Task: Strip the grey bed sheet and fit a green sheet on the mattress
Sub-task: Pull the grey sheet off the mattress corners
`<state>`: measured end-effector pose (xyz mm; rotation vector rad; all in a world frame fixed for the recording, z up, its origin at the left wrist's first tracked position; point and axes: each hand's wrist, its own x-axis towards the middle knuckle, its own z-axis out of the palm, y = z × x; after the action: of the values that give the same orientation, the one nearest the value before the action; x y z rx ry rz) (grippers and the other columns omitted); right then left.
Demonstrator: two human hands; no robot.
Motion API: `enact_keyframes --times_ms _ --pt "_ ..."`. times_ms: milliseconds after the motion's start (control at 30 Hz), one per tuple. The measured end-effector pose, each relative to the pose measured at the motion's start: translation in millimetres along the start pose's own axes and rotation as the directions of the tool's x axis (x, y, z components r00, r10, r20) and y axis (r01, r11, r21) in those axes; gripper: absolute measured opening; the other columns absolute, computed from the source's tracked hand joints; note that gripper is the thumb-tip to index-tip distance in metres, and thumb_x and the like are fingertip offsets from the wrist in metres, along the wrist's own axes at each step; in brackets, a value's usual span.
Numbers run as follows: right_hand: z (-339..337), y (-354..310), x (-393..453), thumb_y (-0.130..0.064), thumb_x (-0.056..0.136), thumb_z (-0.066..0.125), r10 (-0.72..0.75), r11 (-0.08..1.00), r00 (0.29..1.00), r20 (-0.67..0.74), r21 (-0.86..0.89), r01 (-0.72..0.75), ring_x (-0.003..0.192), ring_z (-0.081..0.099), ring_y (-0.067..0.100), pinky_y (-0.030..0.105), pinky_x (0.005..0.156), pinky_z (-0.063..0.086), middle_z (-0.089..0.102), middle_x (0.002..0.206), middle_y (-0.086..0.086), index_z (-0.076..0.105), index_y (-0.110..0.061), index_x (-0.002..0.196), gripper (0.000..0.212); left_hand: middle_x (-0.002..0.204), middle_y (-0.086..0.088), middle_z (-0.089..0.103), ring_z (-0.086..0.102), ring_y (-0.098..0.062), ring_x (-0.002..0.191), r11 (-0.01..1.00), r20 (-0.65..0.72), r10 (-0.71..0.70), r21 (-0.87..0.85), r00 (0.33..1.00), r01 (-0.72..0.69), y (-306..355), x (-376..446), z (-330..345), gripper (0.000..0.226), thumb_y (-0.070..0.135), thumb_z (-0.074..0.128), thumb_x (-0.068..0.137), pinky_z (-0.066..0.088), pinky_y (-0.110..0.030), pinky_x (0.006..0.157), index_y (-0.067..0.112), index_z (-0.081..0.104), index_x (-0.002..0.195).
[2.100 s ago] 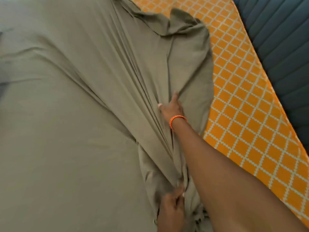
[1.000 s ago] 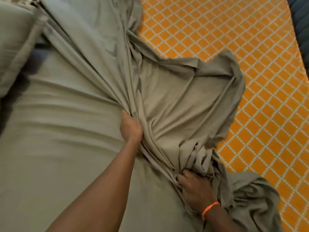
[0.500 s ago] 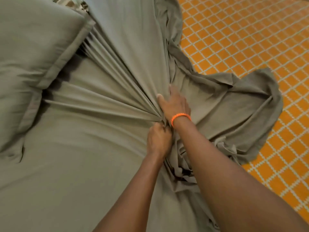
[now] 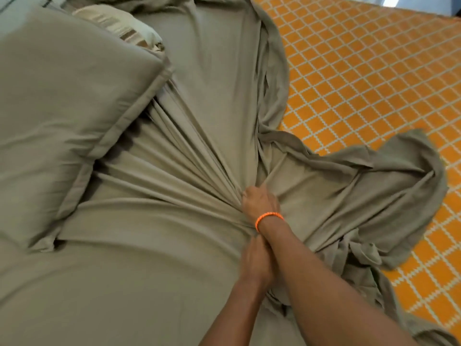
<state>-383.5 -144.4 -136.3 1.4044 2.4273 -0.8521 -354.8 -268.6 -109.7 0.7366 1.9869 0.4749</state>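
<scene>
Right hand: the right hand (image 4: 260, 202), an orange braided band (image 4: 269, 219) at its wrist, reaches forward with fingers curled into a gathered bunch of the grey bed sheet (image 4: 154, 265), its forearm running back toward the lower right corner.
Left hand: the left hand (image 4: 255, 262) sits just behind and partly under the right wrist, touching it; its fingers are curled down into the same gather of cloth, forearm angled in from the bottom edge.
Sheet at the grip: soft, matte, grey-olive fabric drawn into tight, narrow pleats that fan away from the right hand's knuckles, up and to the left.
Sheet to the left of the hands: smooth and flat, with only broad, shallow creases.
Sheet to the right of the hands: loose and rumpled, its peeled-back edge lying in a wavy flap with a crumpled knot of folds beside the right forearm.
Mattress: beyond the flap, to the right, the bared mattress (image 4: 374, 71) shows an orange cover with a white lattice of diamonds.
Pillow: ahead and left of the hands, a plump pillow (image 4: 64, 101) in matching grey with a flat stitched border rests on the pleats' far ends.
Second pillow: behind it, a striped cream one (image 4: 117, 23), mostly hidden.
</scene>
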Motion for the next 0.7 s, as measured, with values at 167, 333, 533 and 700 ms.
enact_keyframes --times_ms 167,333,533,700 --pt "32.0 6.1 -42.5 -0.03 0.098 0.048 0.039 0.966 0.945 0.324 -0.254 0.048 0.125 0.061 0.037 0.044 0.102 0.05 0.063 0.135 0.017 0.063 -0.011 0.131 0.041 0.122 -0.013 0.071 0.063 -0.039 0.114 0.993 0.075 0.001 0.115 0.997 -0.009 -39.1 -26.9 1.4 0.03 0.036 0.051 0.098 0.052 -0.046 0.089 0.017 0.068 0.115" --pt "28.4 2.8 -60.3 -0.026 0.102 0.039 0.153 0.881 0.936 0.317 -0.472 0.016 0.132 0.057 0.032 0.044 0.107 0.043 0.057 0.146 0.007 0.055 -0.018 0.141 0.043 0.118 -0.013 0.073 0.065 -0.042 0.11 0.999 0.193 0.013 0.039 0.981 -0.021 -56.2 -30.0 -11.3 0.039 0.043 0.047 0.089 0.056 -0.048 0.084 0.021 0.068 0.113" --pt "68.5 -23.3 -104.7 -0.025 0.099 0.043 0.143 0.926 0.989 0.034 -0.357 -0.121 0.128 0.048 0.032 0.047 0.103 0.043 0.055 0.135 0.008 0.07 -0.013 0.118 0.035 0.107 -0.003 0.07 0.068 -0.028 0.1 0.99 0.151 0.017 -0.142 0.988 0.005 -108.5 -41.1 -37.1 0.043 0.044 0.053 0.072 0.056 -0.041 0.082 0.016 0.071 0.099" --pt "107.9 -81.1 -135.8 -0.026 0.085 0.049 0.203 0.965 0.975 0.092 0.151 -0.215 0.102 0.064 0.035 0.041 0.08 0.046 0.067 0.107 0.016 0.07 -0.006 0.091 0.03 0.09 -0.01 0.06 0.061 -0.034 0.079 0.987 -0.322 -0.043 -0.162 0.946 -0.01 -174.9 -59.7 -67.6 0.031 0.027 0.048 0.076 0.045 -0.043 0.067 0.004 0.068 0.071"
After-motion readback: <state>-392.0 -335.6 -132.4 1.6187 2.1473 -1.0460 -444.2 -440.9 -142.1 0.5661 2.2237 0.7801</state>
